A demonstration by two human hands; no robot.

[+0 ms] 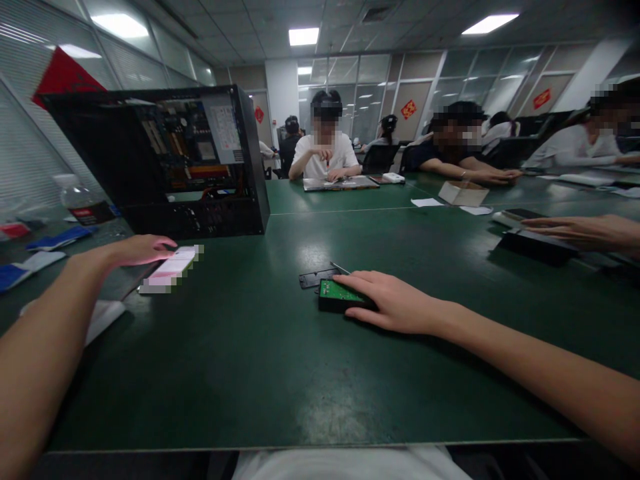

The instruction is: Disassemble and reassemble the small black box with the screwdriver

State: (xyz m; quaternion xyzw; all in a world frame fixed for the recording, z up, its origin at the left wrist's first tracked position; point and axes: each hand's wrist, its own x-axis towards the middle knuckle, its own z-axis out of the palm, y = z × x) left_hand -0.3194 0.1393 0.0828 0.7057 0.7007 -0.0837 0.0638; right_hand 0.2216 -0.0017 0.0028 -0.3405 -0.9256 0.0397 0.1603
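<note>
My right hand (pixel 395 300) rests on a small black box with its green circuit board (pixel 336 291) exposed, fingers over the top and thumb along the front side. Just behind the box lies a flat black plastic cover (pixel 315 278). A thin metal rod (pixel 340 267), perhaps a screwdriver shaft, sticks out by my fingertips; its other end is hidden. Over at the left, my left hand (pixel 143 251) reaches above a phone with a lit screen (pixel 173 267), fingers stretched forward. Whether a fingertip touches the screen I cannot tell.
An open black computer case (pixel 215 220) stands at the back left, beside a plastic bottle (pixel 85 200). Across the green table (pixel 240 373), a person (pixel 325 153) handles a flat panel (pixel 343 183). A small box (pixel 463 193) and another person's hand (pixel 580 229) are on the right.
</note>
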